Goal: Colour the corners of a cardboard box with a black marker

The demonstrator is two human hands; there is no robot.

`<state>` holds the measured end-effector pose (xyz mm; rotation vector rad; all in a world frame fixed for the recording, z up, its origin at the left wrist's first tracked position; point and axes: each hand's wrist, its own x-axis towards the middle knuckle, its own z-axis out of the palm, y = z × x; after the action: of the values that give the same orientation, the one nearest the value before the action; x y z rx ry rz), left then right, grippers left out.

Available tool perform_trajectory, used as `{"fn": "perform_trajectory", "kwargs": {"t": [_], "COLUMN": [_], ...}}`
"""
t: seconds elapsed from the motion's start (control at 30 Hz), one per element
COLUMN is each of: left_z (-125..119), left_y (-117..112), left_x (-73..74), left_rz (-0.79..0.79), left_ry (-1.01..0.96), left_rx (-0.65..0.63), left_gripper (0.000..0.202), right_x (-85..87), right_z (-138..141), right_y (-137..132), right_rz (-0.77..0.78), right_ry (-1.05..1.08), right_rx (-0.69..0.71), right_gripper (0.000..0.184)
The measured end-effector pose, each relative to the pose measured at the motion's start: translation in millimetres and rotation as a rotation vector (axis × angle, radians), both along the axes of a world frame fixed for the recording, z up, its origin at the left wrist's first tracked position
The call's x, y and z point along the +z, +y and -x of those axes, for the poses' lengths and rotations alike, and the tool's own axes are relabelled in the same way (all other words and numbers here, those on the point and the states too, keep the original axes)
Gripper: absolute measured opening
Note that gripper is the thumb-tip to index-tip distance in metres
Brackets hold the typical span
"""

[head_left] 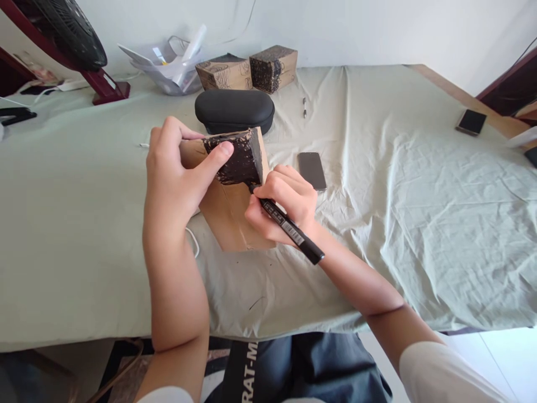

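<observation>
My left hand (pixel 176 168) grips a small cardboard box (pixel 240 162) by its left end, thumb pressed on a face coloured mostly black. In my right hand (pixel 285 198) is a black marker (pixel 291 228) with a barcode label. Its tip end meets the lower right edge of the blackened face; the tip itself is hard to make out. Beneath the box lies a flat piece of brown cardboard (pixel 235 224) on the green cloth.
Behind the box sits a black hard case (pixel 235 109). Two cardboard boxes with black scribbles (pixel 224 73) (pixel 274 68) stand by the wall, beside a clear plastic basket (pixel 168 75). A phone (pixel 312 170), a pen (pixel 305 107), a dark wallet-like object (pixel 470 122) and a fan (pixel 71 39) are around.
</observation>
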<state>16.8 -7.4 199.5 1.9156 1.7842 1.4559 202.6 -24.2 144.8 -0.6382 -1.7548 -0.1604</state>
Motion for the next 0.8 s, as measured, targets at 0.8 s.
{"fn": "perform_trajectory", "kwargs": {"t": [0.8], "left_z": [-13.5], "left_y": [-17.5], "left_x": [9.7], "left_rz": [0.017], "left_ry": [0.039], "left_rx": [-0.344], "left_gripper": [0.013], "right_x": [38.2], "right_z": [-20.6], "right_y": [-8.6], "right_rz": [-0.05], "right_ry": [0.064], "right_rx": [0.028], "right_gripper": [0.023]}}
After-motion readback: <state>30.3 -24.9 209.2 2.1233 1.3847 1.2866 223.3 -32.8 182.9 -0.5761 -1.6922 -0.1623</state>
